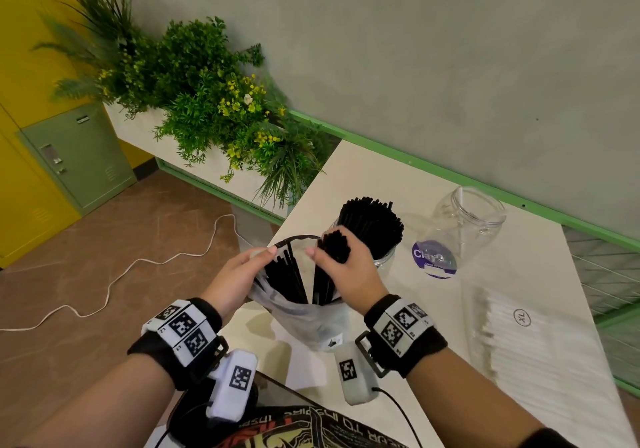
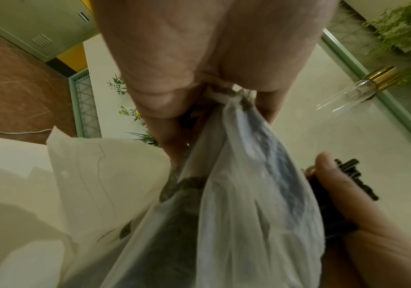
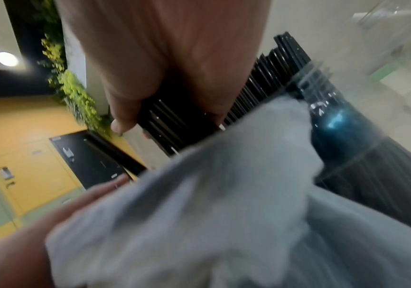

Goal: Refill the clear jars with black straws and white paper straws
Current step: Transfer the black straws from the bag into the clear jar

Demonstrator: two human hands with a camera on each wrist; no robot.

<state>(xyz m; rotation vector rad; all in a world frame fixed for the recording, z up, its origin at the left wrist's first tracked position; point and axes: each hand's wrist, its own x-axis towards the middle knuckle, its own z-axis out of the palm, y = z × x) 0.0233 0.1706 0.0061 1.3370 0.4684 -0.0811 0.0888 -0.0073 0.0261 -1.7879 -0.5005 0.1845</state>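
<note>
Black straws sit bunched inside the right hand's fingers; left hand pinches the bag rim.

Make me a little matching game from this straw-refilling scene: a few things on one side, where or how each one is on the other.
Things:
1. left hand
2. right hand
3. empty jar
4. white paper straws

States:
a. wrapped, flat on the table
b. grips a bunch of black straws
c. holds the plastic bag's rim
d. lying on its side

Pairs: 1-c, 2-b, 3-d, 4-a
</note>
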